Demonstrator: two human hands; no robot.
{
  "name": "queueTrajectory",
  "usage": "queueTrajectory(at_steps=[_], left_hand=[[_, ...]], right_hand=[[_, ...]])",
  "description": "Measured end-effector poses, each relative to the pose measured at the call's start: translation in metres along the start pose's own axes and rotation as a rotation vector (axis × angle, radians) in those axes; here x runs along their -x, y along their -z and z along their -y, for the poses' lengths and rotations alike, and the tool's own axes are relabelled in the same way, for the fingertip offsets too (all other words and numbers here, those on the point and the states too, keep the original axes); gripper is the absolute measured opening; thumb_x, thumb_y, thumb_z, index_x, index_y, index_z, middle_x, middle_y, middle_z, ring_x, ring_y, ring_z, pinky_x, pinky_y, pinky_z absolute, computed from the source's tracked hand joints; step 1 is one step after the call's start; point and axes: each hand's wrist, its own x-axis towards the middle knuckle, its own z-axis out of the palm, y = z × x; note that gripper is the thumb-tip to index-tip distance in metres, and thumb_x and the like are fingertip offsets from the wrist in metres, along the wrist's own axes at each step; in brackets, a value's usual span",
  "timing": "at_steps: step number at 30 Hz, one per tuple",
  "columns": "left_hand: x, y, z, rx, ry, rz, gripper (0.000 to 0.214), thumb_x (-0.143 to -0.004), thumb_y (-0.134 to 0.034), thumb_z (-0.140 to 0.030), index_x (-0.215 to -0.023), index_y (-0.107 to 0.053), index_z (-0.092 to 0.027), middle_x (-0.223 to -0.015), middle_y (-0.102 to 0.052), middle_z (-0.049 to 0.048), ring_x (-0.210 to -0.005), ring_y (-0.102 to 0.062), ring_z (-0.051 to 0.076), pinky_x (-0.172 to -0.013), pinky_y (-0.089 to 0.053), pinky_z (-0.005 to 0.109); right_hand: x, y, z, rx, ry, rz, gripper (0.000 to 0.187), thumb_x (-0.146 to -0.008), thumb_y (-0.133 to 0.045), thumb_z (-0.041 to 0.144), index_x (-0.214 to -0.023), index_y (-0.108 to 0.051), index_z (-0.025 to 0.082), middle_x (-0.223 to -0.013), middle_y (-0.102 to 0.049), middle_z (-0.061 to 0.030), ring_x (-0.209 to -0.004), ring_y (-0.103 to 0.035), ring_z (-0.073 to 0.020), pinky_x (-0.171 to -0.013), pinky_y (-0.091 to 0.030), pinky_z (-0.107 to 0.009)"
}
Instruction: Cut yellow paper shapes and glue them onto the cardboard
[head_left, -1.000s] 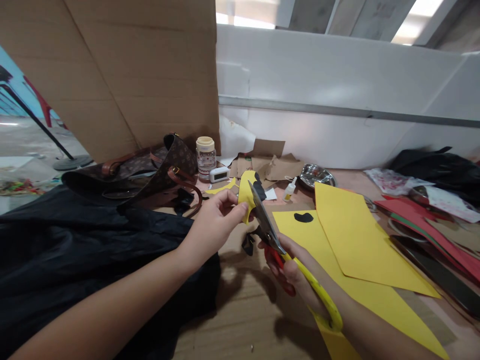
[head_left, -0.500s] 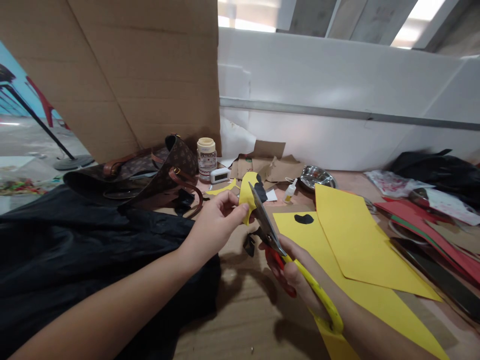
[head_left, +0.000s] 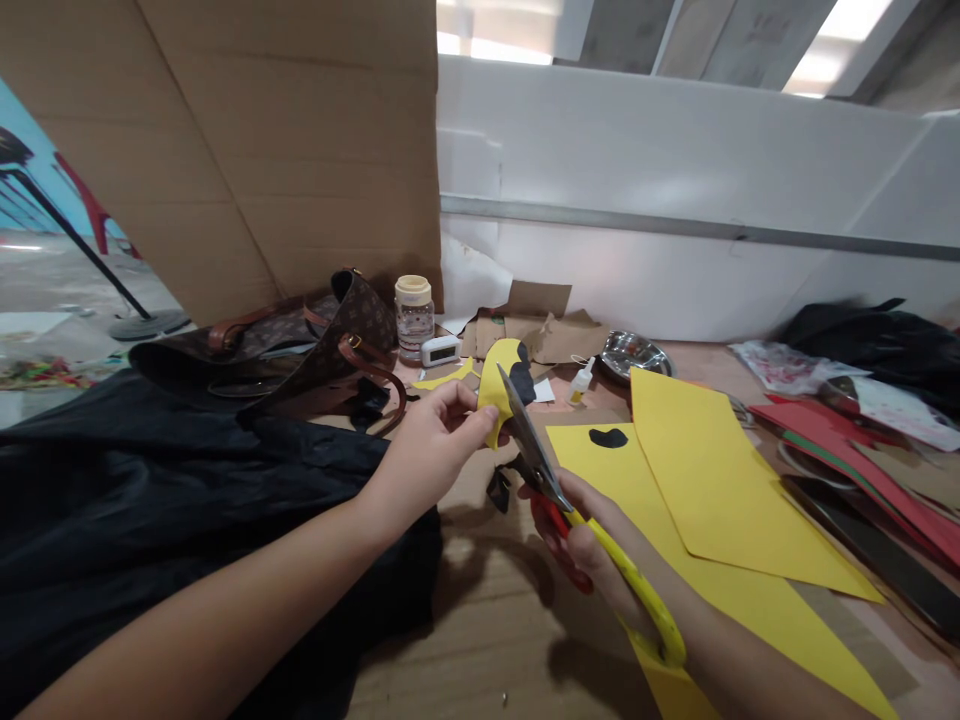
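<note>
Between thumb and fingers, my left hand (head_left: 442,440) pinches a small yellow paper piece (head_left: 492,385) with a black patch on its right side. My right hand (head_left: 581,530) is closed round the handles of a pair of scissors (head_left: 536,450), one loop yellow and the other red. The blades point up and to the left and lie across the paper piece; whether they touch it I cannot tell. Below the blades is a black scrap (head_left: 499,488). To the right, large yellow sheets (head_left: 720,470) overlap, and a black bean-shaped piece (head_left: 608,438) lies on one.
At the left are a brown patterned handbag (head_left: 315,350) and black cloth (head_left: 187,480). Behind my hands stand a jar (head_left: 414,325), a small white device (head_left: 440,351), a glue bottle (head_left: 580,382) and a metal bowl (head_left: 636,357). Red sheets (head_left: 862,455) and a dark phone-like slab (head_left: 874,550) lie right.
The top of the yellow paper piece has shifted up slightly, and its black patch shows a little further right. Both hands keep nearly the same position and grip.
</note>
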Motion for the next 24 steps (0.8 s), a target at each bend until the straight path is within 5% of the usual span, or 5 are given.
queueTrajectory(at_steps=[24], left_hand=[[0.001,-0.002,-0.001,-0.002,0.004,0.001,0.027,-0.086,-0.067,-0.04,-0.077,-0.052,-0.02,-0.081,-0.067,0.0019,-0.08,-0.068,0.02,-0.079,-0.051,0.037]], right_hand=[[0.002,0.003,-0.004,-0.026,-0.077,0.005,0.076,-0.084,-0.058,0.081,-0.125,-0.056,0.017,-0.067,-0.038,0.0078,-0.046,-0.024,-0.0044,-0.04,-0.023,-0.021]])
